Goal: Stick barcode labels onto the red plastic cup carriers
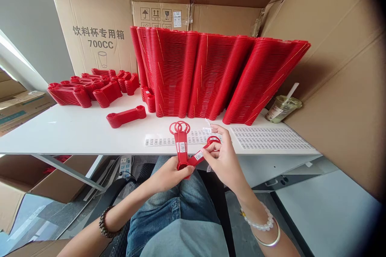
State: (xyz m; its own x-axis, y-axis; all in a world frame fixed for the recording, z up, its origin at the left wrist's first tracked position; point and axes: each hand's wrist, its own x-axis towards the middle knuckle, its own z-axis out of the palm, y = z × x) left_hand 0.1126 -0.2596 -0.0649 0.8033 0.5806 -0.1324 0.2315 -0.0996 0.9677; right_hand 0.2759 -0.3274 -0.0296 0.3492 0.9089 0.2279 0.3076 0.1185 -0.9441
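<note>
My left hand (173, 172) is closed around the lower ends of several flat red plastic strips with ring ends (181, 138), fanned apart above the table's front edge. A white barcode label sits on the upright front strip. Another strip (208, 146) leans out to the right and bears a barcode label (199, 155) of its own. My right hand (221, 156) is closed on this leaning strip, its thumb beside that label. By its raised index fingertip is a small loose barcode label (207, 130). Sheets of barcode labels (159, 140) lie on the table behind.
Tall stacks of red strips (175, 72) stand at the back, with smaller bundles (107, 94) and one separate bundle (126, 116) to the left. A label sheet (271, 138) and a lidded drink cup (282, 109) are at right. Cardboard (99, 16) walls the white table (75, 128).
</note>
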